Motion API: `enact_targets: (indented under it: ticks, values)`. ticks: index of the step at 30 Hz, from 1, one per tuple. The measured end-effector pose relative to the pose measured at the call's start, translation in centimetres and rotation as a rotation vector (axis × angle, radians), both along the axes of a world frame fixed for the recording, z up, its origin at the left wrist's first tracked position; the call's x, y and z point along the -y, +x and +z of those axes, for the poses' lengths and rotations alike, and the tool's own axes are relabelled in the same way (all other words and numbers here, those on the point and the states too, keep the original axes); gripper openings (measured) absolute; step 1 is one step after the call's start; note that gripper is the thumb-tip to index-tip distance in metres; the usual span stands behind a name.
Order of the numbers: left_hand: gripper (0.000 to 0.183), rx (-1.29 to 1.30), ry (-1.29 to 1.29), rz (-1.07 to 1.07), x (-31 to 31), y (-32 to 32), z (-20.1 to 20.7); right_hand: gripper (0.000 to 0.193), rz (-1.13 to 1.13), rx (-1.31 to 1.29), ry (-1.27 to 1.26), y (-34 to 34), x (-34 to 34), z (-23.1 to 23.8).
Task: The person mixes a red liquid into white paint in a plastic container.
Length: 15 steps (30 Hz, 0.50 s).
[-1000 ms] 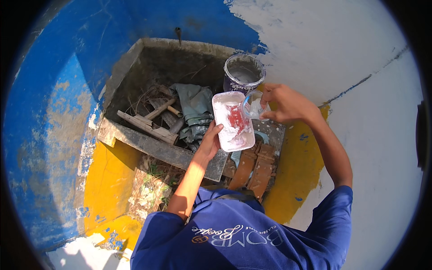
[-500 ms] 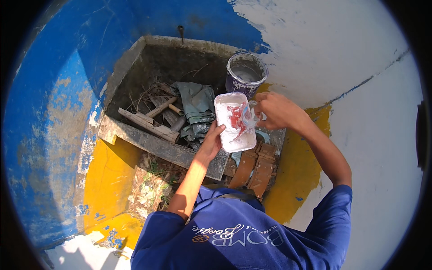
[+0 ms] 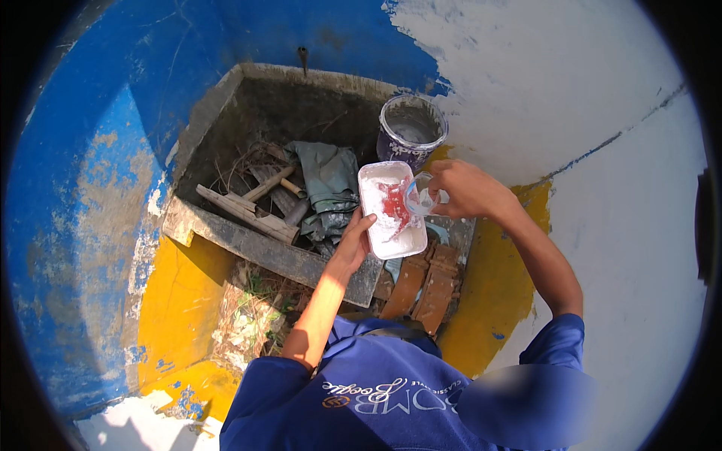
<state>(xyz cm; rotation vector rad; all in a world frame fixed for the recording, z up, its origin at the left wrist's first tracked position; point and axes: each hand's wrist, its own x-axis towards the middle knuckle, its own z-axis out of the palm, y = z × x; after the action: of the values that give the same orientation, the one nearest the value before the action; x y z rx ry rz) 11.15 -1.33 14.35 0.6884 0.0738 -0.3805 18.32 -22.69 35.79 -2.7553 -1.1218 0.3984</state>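
Observation:
My left hand (image 3: 355,244) grips the left side of a white rectangular plastic tub (image 3: 368,194), thumb over its rim. White paint coats the tub's inside, with a red patch in the middle. From the right, my right hand (image 3: 470,188) is closed on a clear plastic cup (image 3: 418,198), tilted over the tub's right edge. Whether anything runs out of the cup I cannot tell. Just beyond the tub stands a dark purple paint bucket (image 3: 392,149), splashed with white and holding pale grey-white liquid.
A concrete trough (image 3: 259,244) holds wood scraps (image 3: 248,214), twigs and a crumpled grey-green sheet (image 3: 325,169). Broken orange-brown tiles (image 3: 423,289) lie near me on the right. Walls painted blue (image 3: 226,34), yellow (image 3: 489,301) and white (image 3: 541,90) surround the corner.
The whole view has shifted slightly. Both hands keep their hold, and the cup stays tilted at the tub's right edge.

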Motion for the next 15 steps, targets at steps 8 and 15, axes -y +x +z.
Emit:
enact_targets:
  ticks: [8,15]
  values:
    - [0.071,-0.018,-0.027,0.026,-1.2,0.1,-0.3,0.027,-0.253,-0.146,0.406,6.4,3.3,-0.3]
    - [0.073,-0.087,-0.072,0.055,-3.8,-2.9,-0.3,0.029,-0.533,0.235,0.267,16.2,2.4,-7.3]
